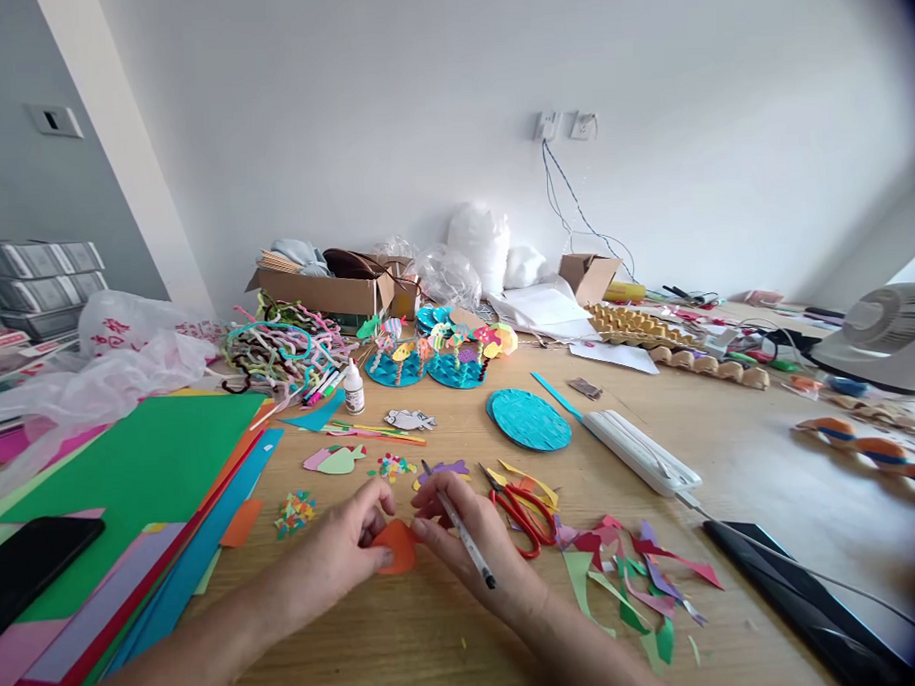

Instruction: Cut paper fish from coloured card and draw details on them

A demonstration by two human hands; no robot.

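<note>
My left hand (359,537) pinches an orange paper cutout (397,547) with a rounded edge, low over the table. Tucked between the fingers of my right hand (471,543) is a clear-barrelled pen (464,533), and its thumb and fingertip reach the cutout's right edge. Red-handled scissors (522,516) lie just right of that hand. Beyond my hands are a purple paper fish (445,472), a pile of small coloured paper dots (396,466) and a green paper fish (340,460). More paper bits (294,512) sit by my left wrist.
Coloured paper sheets (146,444) and a black phone (41,568) lie at left. Paper scraps (631,577) and a white power strip (641,452) are at right. Farther back stand a glue bottle (353,391), textured blue discs (531,420) and decorated blue bases (458,371).
</note>
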